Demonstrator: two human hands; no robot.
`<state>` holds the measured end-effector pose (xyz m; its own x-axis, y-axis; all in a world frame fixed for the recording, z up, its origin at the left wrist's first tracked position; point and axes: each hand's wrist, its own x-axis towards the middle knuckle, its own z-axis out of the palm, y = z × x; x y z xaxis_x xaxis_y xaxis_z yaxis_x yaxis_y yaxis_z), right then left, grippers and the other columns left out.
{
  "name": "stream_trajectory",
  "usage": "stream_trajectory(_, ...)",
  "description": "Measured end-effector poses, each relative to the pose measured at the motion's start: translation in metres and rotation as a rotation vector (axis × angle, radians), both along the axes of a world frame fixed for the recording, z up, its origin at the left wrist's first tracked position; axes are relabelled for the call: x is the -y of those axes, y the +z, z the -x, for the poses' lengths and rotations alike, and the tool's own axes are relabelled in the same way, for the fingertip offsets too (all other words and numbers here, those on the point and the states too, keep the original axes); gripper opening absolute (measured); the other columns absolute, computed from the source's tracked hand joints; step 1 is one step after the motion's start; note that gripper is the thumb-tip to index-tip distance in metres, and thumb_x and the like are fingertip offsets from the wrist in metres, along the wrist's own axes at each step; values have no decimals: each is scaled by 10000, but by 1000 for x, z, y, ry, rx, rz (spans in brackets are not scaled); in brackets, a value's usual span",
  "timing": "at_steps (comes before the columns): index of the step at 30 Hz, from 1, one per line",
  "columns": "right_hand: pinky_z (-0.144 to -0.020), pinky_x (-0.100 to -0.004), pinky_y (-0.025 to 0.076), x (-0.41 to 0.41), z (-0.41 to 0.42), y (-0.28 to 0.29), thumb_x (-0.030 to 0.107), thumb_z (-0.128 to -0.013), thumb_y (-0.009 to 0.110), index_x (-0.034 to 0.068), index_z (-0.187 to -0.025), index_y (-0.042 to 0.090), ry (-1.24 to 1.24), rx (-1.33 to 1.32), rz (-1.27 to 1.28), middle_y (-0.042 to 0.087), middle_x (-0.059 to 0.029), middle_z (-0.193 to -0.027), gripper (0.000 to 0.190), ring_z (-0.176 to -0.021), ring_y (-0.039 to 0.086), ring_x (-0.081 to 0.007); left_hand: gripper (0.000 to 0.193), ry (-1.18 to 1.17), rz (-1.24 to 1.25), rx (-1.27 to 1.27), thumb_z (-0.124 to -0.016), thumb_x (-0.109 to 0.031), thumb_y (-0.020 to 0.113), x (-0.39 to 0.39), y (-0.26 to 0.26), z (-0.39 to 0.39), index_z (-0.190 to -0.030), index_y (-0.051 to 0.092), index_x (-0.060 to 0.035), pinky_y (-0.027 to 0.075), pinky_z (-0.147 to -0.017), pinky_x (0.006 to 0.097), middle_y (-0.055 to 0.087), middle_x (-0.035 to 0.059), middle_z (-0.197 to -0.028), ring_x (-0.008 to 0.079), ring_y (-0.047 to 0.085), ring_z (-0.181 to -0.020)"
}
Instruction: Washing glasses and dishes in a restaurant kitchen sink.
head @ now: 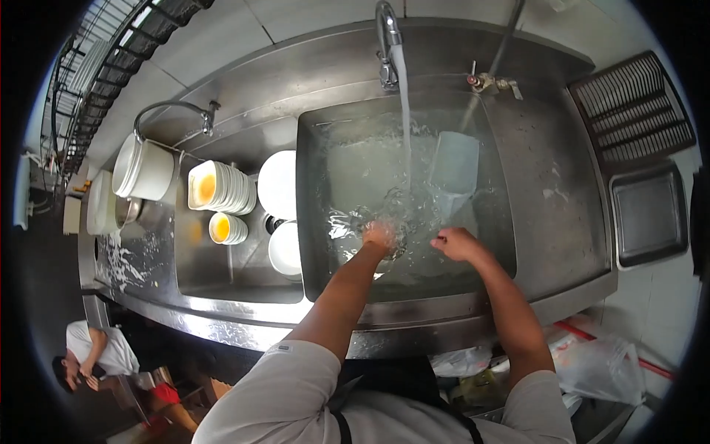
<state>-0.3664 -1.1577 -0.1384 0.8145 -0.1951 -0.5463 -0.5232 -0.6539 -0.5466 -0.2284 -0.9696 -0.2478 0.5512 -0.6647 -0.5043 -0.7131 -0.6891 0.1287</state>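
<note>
Below the running faucet (389, 41), my left hand (380, 233) is in the churning water of a steel sink (407, 297). Splashing blurs its fingers, and whether it holds anything cannot be told. My right hand (456, 244) is just above the water to the right, fingers curled with the fingertips close together; a small dark thing may be at them, too small to name. Beyond it a pale rectangular plastic container (456, 161) lies tilted under the water.
The left basin (238, 286) holds stacked square bowls (224, 187), small cups (228, 228) and white round dishes (280, 186). White tubs (144, 169) stand at its far left. A second faucet (166, 105) arches there. Right are a metal tray (649, 213) and rack (632, 108). A person (100, 349) is at lower left.
</note>
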Motion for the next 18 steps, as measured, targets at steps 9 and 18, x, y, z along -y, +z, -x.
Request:
stream_trajectory(9, -896, -442, 484, 12, -40, -179, 402, -868, 650, 45, -1167, 655, 583, 60, 153, 658, -237, -1088, 466, -994, 641, -354, 538, -102, -238, -243, -866, -371, 584, 1, -27, -8, -1353, 548, -143, 337, -1120, 476, 513, 137, -1408, 306, 478, -1305)
stream_trajectory(18, -999, -400, 431, -6, -99, -108, 552, -791, 699, 91, -1301, 581, 351, -107, -279, 618, -100, -1274, 698, -1171, 564, -273, 417, 85, 734, -619, -787, -149, 686, -66, -47, -59, -1192, 633, -65, 461, -975, 365, 654, 113, -1147, 286, 592, -1100)
